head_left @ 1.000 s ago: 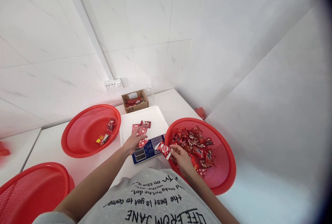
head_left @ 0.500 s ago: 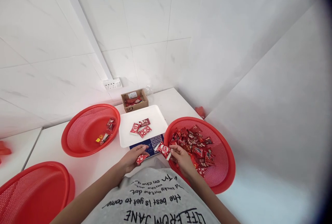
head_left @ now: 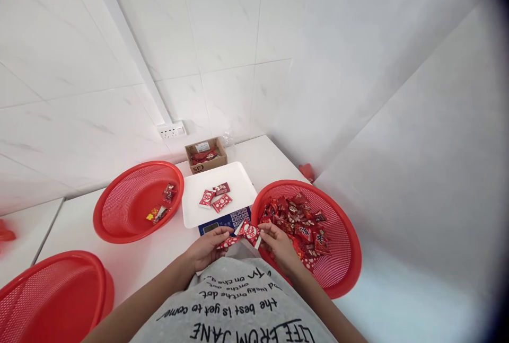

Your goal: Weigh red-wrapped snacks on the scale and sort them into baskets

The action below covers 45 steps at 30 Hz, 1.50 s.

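My left hand (head_left: 210, 247) is closed on a red dotted packet (head_left: 229, 242), in front of the scale's keypad. Pinched in my right hand (head_left: 277, 244) is a red and white packet (head_left: 249, 231), whose left end meets the dotted packet. Behind my hands, a scale with a white tray (head_left: 193, 210) and a blue keypad panel (head_left: 239, 217) bears three red packets (head_left: 221, 203). On the right, a red basket (head_left: 352, 258) holds a heap of red packets (head_left: 298, 218), close to my right hand.
A red basket (head_left: 115, 231) at the left has a few packets (head_left: 159, 213) inside. Another red basket (head_left: 104, 290) lies at the lower left. Behind the scale, a cardboard box (head_left: 209, 164) of packets stands near the wall socket (head_left: 172, 130).
My left hand has moved slightly right, bringing its dotted packet against the packet in my right hand. That packet has shifted slightly, and the three on the tray lie as before.
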Motion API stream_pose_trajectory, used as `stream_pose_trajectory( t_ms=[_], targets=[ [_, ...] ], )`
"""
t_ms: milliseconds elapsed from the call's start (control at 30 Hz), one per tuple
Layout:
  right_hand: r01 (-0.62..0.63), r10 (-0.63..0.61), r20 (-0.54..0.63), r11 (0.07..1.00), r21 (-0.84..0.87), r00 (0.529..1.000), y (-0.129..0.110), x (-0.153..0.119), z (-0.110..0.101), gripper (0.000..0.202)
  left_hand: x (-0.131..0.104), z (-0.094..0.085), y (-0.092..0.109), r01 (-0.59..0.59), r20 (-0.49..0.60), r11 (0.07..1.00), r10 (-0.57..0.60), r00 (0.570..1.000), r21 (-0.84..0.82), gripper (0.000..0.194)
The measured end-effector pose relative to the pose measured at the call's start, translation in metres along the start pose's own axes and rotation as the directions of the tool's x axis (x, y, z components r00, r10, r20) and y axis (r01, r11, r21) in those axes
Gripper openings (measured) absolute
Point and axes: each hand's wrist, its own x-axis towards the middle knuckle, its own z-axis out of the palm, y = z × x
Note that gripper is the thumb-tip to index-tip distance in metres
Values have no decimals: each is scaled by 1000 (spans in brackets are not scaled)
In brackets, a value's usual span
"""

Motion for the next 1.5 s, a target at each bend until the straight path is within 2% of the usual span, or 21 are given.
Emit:
stream_pose_trajectory(
  t_ms=[200, 433, 667, 900, 1033, 1167, 1367, 1500],
  targets=[
    [15, -5, 103, 995, -100, 995, -3, -1, 11, 32, 2, 4, -7, -18, 26, 999, 17, 1000, 27, 35],
    [2, 24, 172, 989, -148, 985, -2, -1, 22, 29, 7, 10, -7, -4, -22, 996, 2, 1000, -90, 20],
    [16, 10, 181, 989, -144, 984, -2, -3, 23, 25, 13, 6, -14, 19, -61, 986, -29, 998, -163, 12],
    [50, -26, 167, 989, -141, 986, -2, -5, 24, 22, 13, 6, -13, 61, -44, 986, -68, 997, -155, 10],
    [64, -36, 180, 986, -154, 983, 3, -1, 26, 24, 7, 9, -6, 130, 1, 972, -133, 991, -193, 23],
    [81, -42, 191, 976, -201, 981, 5, 0, 28, 23, 1, 7, -4, 96, 13, 970, -95, 995, -222, 37],
    [72, -13, 258, 973, -220, 966, 1, -3, 31, 24, 1, 3, -12, 27, 65, 990, -18, 998, -137, 27],
    [110, -46, 251, 962, -249, 967, 2, -3, 29, 25, 4, 3, -12, 11, 74, 994, -3, 997, -110, 24]
  ],
)
